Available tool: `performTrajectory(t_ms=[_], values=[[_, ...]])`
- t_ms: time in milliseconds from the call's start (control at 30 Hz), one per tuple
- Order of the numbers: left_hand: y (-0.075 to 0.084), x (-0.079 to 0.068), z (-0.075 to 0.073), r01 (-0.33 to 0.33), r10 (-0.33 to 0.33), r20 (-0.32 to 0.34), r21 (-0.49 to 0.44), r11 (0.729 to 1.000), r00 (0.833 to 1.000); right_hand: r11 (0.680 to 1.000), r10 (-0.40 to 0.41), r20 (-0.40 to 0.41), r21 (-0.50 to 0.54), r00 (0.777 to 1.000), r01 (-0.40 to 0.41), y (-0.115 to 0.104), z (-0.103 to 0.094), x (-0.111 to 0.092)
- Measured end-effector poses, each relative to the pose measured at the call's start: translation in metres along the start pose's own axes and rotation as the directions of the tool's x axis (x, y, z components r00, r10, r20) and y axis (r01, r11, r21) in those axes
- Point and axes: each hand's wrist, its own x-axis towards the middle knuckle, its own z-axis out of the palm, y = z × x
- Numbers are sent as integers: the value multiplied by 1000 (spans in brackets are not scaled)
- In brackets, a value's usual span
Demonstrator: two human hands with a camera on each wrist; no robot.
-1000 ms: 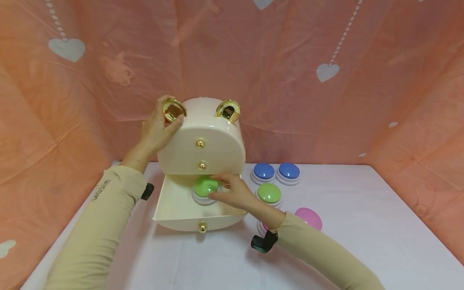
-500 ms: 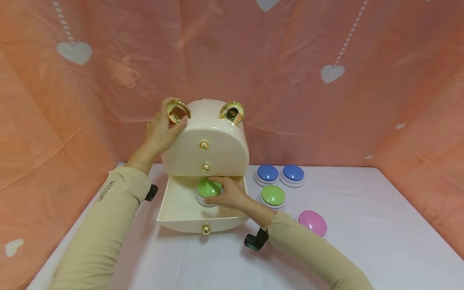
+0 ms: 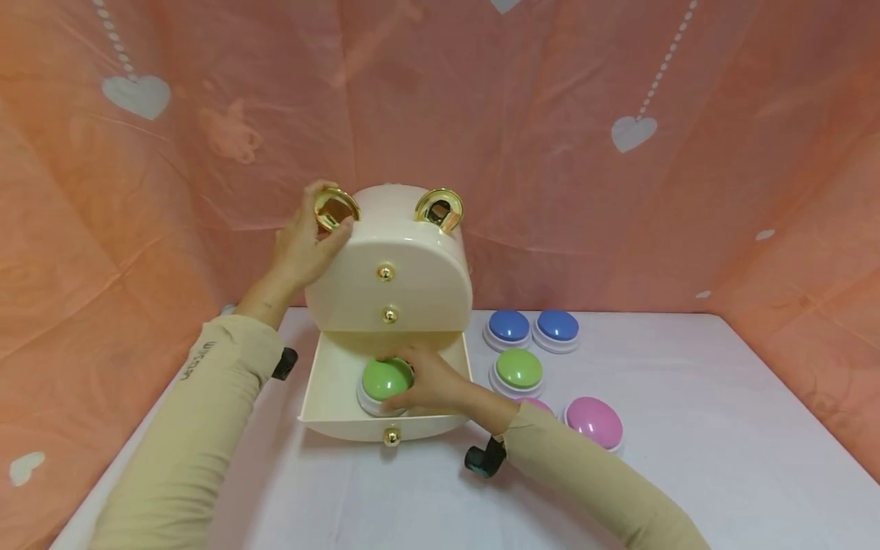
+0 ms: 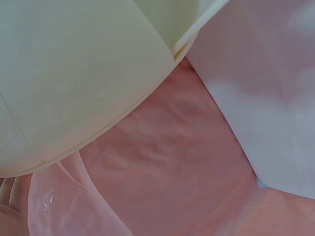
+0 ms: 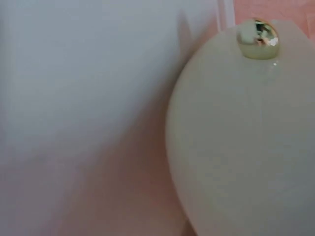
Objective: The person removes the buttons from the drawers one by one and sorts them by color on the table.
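Note:
A cream drawer box point(image 3: 426, 286) with two gold ears and gold knobs stands on the table, its lowest drawer point(image 3: 330, 393) pulled out. My left hand point(image 3: 300, 248) grips the gold ear point(image 3: 335, 208) on the left, thumb in front and fingers behind. Inside the drawer, my right hand point(image 3: 436, 382) holds a green push button point(image 3: 385, 379) with a white base, thumb at its near side and fingers at its far side. The left wrist view shows the box's side point(image 4: 74, 73). In the right wrist view the drawer front and its gold knob point(image 5: 258, 42) appear; the right hand is hidden there.
Right of the box stand two blue buttons point(image 3: 509, 326), another green button point(image 3: 519, 369) and a pink button point(image 3: 594, 422). A second pink one point(image 3: 537, 404) is partly hidden behind the right forearm. Pink cloth point(image 3: 550, 191) hangs behind and beside the white table point(image 3: 687, 428).
My right hand has closed round the green button and brought it from mid-drawer toward the drawer's front. The left hand keeps its hold on the ear.

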Motion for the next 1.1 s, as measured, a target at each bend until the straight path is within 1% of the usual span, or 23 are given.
performTrajectory(t_ms=[100,300,400,533,633,800,933,1100], values=[[1,0,0,2,-2,9,0,1000,1000,999,32,12,-10,999,-32,1,2,-1],[3,0,-1,-2,2,5,-3,1000,1000,999,25,-5,-40,1000,-25,-1,1,-1],[2,1,-1,-10,10,9,-6,1000,1000,998,48,-17,-47,999,-49,-3,-1,-3],[1,0,0,-19,20,9,-8,1000,1000,994,97,-45,-51,994,-99,-5,-2,-6],[1,0,1,-25,25,5,-11,1000,1000,992,109,-91,-48,990,-114,-7,-2,-8],[1,-1,2,-30,30,1,-24,999,1000,997,82,-168,-2,982,-83,-13,-6,-10],[1,-1,2,-32,31,-4,-32,999,999,998,45,-201,52,979,-35,-17,-12,-13],[0,-1,1,-28,28,-3,-37,999,1000,996,46,-230,79,972,-28,-17,-23,-21]])
